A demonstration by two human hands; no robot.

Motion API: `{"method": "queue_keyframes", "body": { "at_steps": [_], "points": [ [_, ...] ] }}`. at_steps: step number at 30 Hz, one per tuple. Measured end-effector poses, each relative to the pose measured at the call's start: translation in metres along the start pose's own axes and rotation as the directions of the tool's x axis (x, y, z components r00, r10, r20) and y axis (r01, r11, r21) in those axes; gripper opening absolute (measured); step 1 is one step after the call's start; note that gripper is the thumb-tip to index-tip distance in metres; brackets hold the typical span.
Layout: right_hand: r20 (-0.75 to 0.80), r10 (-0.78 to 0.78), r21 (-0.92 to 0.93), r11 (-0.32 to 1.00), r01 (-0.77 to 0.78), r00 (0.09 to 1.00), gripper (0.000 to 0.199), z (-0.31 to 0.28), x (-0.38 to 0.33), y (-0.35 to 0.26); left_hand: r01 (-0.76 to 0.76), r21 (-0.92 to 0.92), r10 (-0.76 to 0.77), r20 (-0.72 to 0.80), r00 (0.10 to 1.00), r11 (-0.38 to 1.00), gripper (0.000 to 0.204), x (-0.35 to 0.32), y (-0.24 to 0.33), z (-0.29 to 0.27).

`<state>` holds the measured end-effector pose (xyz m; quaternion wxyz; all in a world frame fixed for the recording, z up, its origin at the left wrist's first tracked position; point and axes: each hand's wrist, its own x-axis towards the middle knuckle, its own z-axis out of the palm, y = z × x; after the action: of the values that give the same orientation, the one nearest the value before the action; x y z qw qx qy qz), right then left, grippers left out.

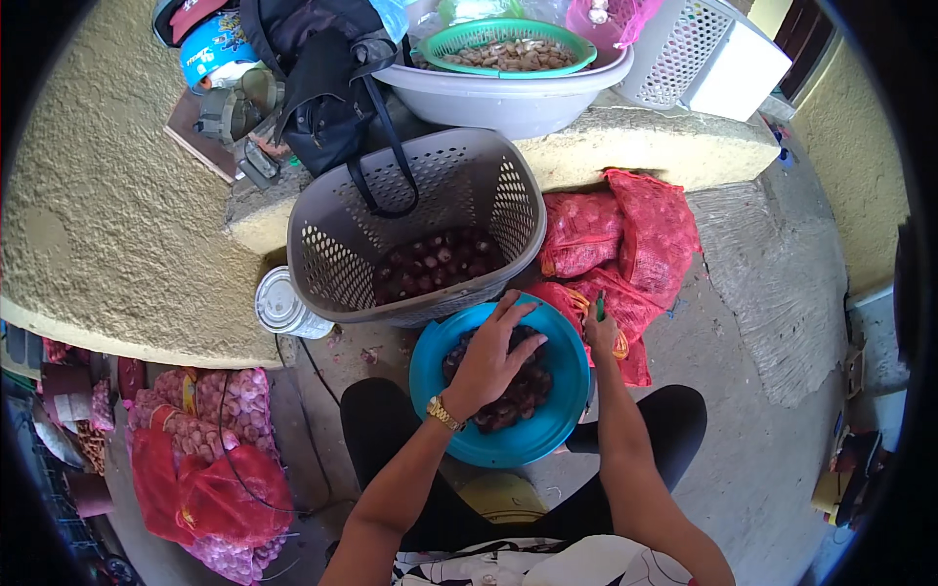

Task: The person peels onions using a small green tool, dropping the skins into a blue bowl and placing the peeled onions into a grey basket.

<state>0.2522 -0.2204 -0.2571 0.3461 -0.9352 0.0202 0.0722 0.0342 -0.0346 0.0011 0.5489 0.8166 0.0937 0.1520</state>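
Clasps a slim green implement (pixel 600 307) in the right grip (pixel 600 335), beside the right rim of a blue basin (pixel 510 450); points it toward the far side, with its long axis running near to far; cannot tell its near end, hidden by the fingers; holds the left grip (pixel 491 358) released, with fingers spread toward the far right above the basin; sits with the basin between black-clad knees, its mouth upward.

Covers part of the dark purple pieces (pixel 518 398) inside with the left grip; just beyond, meets a grey perforated basket (pixel 459 166), with purplish bulbs (pixel 440 262) at its bottom and a black strap (pixel 400 161) hanging over its far rim; to the far right, comes up against red mesh sacks (pixel 660 230); finds a white lidded bucket (pixel 281 301) to the left and, nearer, a netted sack of pinkish bulbs (pixel 249 400); farthest off, a grey tub (pixel 498 103) on a pale ledge (pixel 674 146).

Looks bright green and narrow, the implement; smooth, round and plain blue, the basin; dark and heaped within, hard to tell piece from piece.
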Motion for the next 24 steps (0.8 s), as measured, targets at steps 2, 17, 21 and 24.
{"method": "queue_keyframes", "body": {
  "at_steps": [2, 17, 21, 24],
  "points": [
    [-0.009, 0.020, 0.146, 0.989, -0.019, 1.000, 0.050, 0.002, -0.003, 0.000, 0.011, 0.005, -0.011, 0.011, 1.000, 1.000, 0.044, 0.005, -0.005, 0.008],
    [0.413, -0.441, 0.869, 0.453, -0.200, 0.797, 0.036, -0.073, -0.133, -0.161, 0.101, -0.130, -0.071, 0.215, 0.974, 0.986, 0.018, 0.010, -0.025, 0.020],
    [0.355, -0.533, 0.888, 0.449, -0.098, 0.768, 0.040, -0.073, -0.138, -0.170, 0.060, -0.088, -0.049, 0.120, 0.992, 0.994, 0.019, 0.007, -0.027, 0.019],
    [0.226, -0.566, 0.962, 0.256, -0.092, 0.793, 0.045, -0.057, -0.125, -0.156, 0.094, -0.148, -0.081, 0.091, 0.993, 0.985, 0.019, 0.011, -0.020, 0.013]
  ]
}}
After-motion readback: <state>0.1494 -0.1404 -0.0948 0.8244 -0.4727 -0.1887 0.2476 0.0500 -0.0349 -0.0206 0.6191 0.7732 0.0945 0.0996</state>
